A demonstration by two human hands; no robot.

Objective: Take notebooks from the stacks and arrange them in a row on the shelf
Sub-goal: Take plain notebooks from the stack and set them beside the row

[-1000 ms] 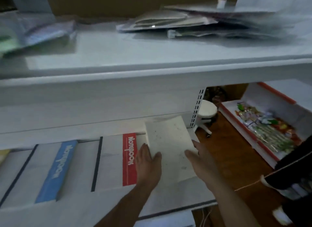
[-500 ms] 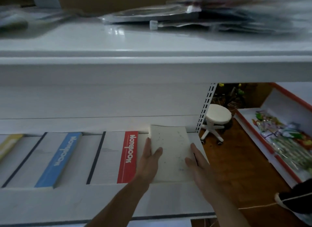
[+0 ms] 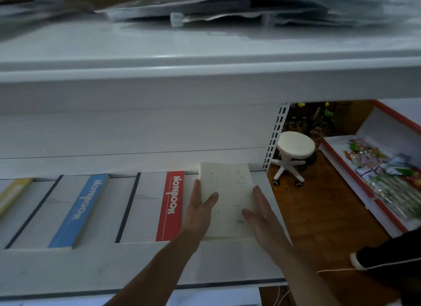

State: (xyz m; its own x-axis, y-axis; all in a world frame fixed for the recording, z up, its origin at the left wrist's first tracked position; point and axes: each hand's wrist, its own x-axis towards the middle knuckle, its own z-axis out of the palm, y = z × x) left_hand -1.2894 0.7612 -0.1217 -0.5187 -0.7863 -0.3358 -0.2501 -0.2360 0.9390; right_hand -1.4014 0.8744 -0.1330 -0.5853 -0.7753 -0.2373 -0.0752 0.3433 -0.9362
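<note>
Notebooks are laid flat in a row on the shelf (image 3: pixel 136 267): a yellow notebook (image 3: pixel 11 196) at the left edge, then a blue notebook (image 3: pixel 79 211), a red notebook (image 3: pixel 169 205) and, at the right end, a cream notebook (image 3: pixel 227 198). The left hand (image 3: pixel 198 212) is laid against the cream notebook's left edge, thumb on the cover. The right hand (image 3: pixel 262 216) is laid along its right edge. Both hands are held flat, fingers straight, with nothing gripped.

One word on my feed: "Notebook".
I read it in white down the red notebook (image 3: pixel 169 206) at lower centre and the blue notebook (image 3: pixel 79 211) at lower left; grey small print (image 3: pixel 145 198) beside them is illegible.
</note>
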